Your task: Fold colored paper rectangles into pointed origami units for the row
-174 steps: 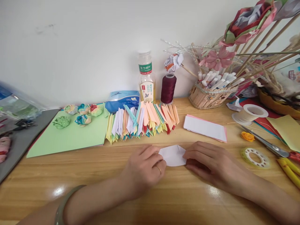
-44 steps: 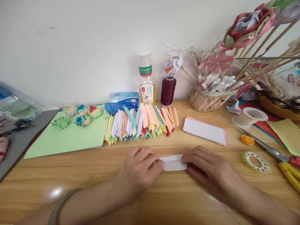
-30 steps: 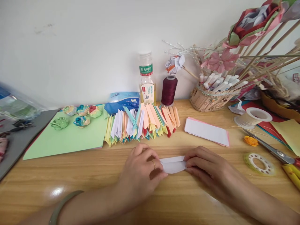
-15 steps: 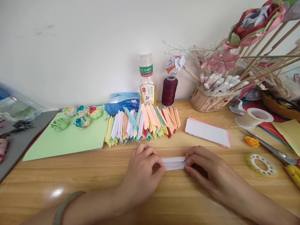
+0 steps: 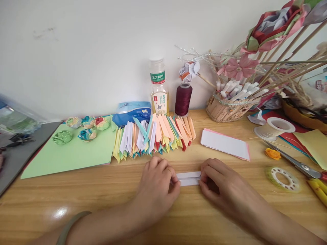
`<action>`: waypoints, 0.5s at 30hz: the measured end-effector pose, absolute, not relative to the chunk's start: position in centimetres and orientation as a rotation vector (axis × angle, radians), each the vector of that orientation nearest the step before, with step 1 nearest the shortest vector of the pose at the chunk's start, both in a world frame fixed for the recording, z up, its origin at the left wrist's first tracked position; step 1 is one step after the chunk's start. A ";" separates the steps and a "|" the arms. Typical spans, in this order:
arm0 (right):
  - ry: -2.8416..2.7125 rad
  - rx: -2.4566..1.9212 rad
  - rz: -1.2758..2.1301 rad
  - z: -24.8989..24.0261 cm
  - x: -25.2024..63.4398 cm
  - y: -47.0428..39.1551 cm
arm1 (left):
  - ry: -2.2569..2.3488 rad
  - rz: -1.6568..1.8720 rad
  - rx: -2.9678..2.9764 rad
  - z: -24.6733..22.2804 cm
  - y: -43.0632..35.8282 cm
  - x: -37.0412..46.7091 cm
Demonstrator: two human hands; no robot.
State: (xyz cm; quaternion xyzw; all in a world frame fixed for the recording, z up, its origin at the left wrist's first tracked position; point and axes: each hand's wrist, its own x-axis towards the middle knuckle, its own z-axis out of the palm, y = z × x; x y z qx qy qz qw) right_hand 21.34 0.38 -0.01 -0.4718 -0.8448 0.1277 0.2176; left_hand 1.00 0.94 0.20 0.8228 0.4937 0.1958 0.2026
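Note:
A narrow white paper strip with lengthwise folds lies low over the wooden table between my hands. My left hand pinches its left end between thumb and fingers, and a ring shows on one finger. At the other end, my right hand grips the strip in the same way. Both ends of the paper are hidden under the fingertips. Just beyond my hands stands a row of folded paper pieces in several colours. To the right of that row rests a stack of white and pink paper slips.
Paper flowers sit on green sheets at left. Behind the row are a blue packet, a bottle and dark red thread. A marker basket, white spool, scissors and tape roll are right.
The lower flap of the strip lies flatter, and my right hand has shifted slightly left along it. The whole view has moved a little. Both hands keep their hold.

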 end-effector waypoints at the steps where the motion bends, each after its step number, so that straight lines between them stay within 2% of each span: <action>1: -2.344 -1.304 0.360 0.0 21.3 0.4 | 1.379 0.538 2.292 0.3 0.9 1.0; 6: -2.355 -1.293 0.445 0.4 21.9 0.5 | 1.351 0.566 2.277 0.5 1.0 0.6; 9: -2.419 -1.210 0.450 0.6 22.4 0.4 | 1.181 0.641 2.466 0.3 1.2 0.0; 15: -2.595 -0.963 0.042 1.2 22.9 0.4 | 0.848 0.605 2.917 -0.5 1.2 -0.8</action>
